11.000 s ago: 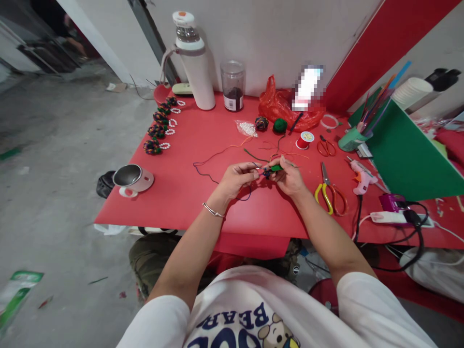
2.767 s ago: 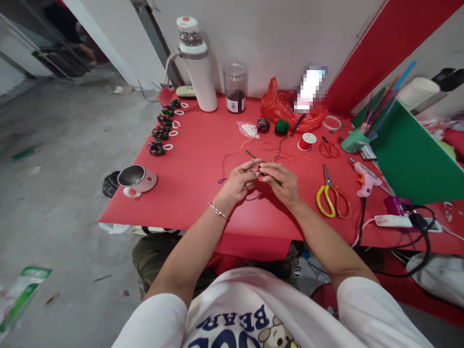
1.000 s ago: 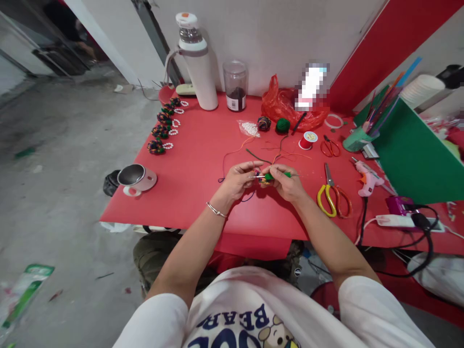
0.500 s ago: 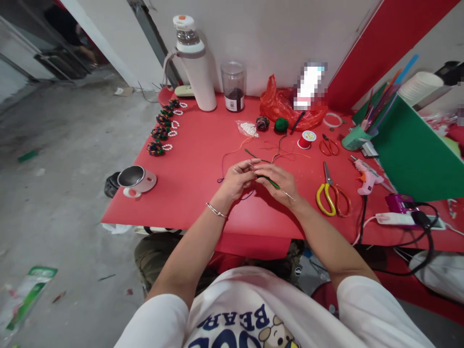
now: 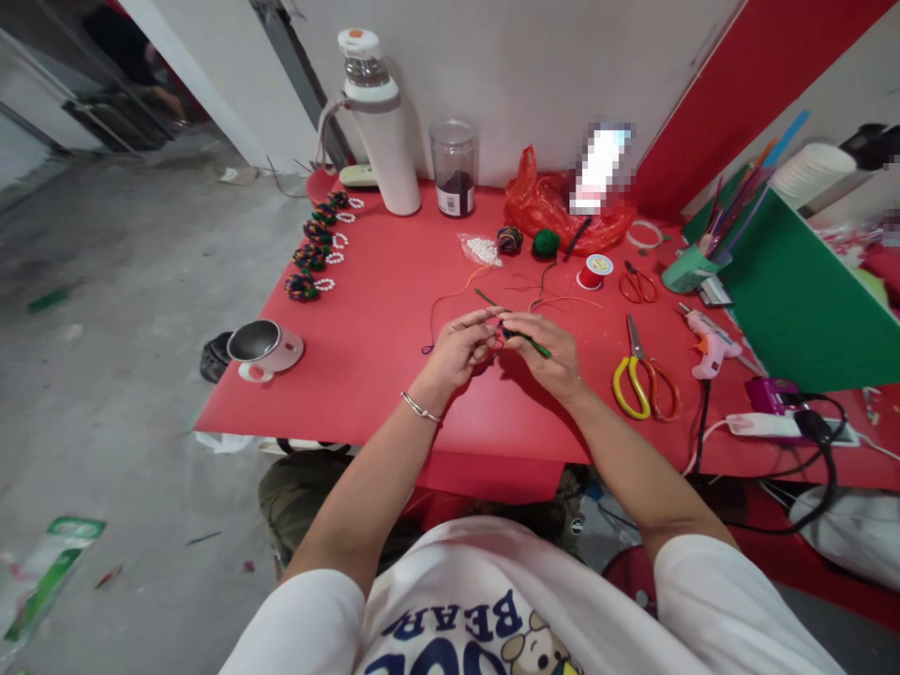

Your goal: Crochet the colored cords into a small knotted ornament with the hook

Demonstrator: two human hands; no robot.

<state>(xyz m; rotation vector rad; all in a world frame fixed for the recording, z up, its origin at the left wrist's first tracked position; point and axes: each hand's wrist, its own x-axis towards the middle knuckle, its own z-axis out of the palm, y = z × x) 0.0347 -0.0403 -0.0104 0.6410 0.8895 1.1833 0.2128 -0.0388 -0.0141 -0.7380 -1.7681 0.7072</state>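
Both hands meet above the red tabletop, fingertips close together. My left hand is closed in a pinch on small yarn work, its index finger stretched toward the other hand. My right hand has its fingers curled over a dark yarn piece. A slim green length runs from there across the right fingers; whether it is yarn or a tool handle I cannot tell. Loose orange yarn and a green yarn end lie just beyond the hands. Fingers hide most of the work.
Yellow-and-red-handled scissors, a pink glue gun and red snips lie to the right. Behind are a thread spool, green yarn ball and bag of pearl beads. A mug stands left.
The thin metal rod that stuck out below my right hand no longer shows there. My right fingers have shifted slightly, and the dark yarn piece shows more between the hands.
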